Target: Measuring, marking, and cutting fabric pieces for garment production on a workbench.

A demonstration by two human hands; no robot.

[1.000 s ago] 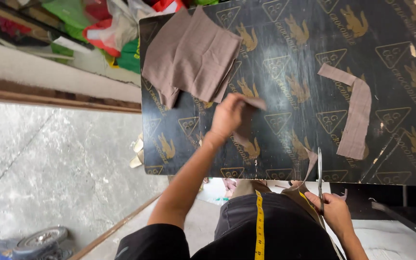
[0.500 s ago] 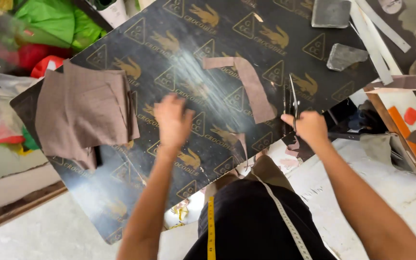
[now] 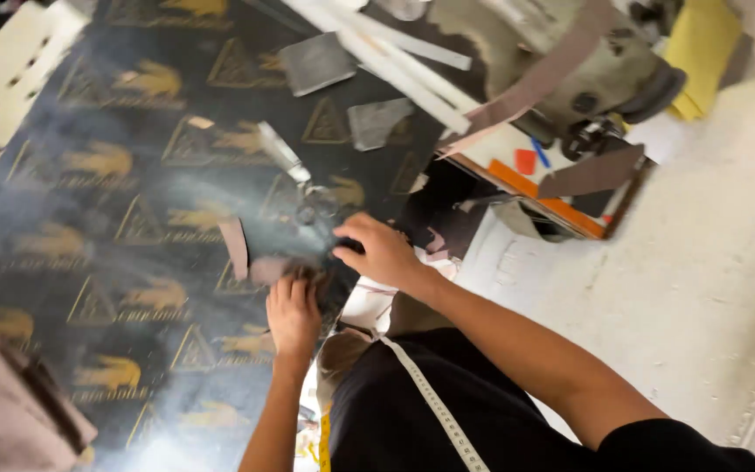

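Scissors [image 3: 294,170] lie on table [image 3: 89,218] near its edge; right hand [image 3: 382,252] fingers curled beside handles, left hand [image 3: 293,315] pinching brown fabric strip [image 3: 242,249].

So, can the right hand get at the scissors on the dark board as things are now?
Probably yes. The scissors lie flat on the dark board, just beyond the right hand, and nothing lies between them. The left hand rests on a brown fabric piece nearer the board's edge, clear of that path.
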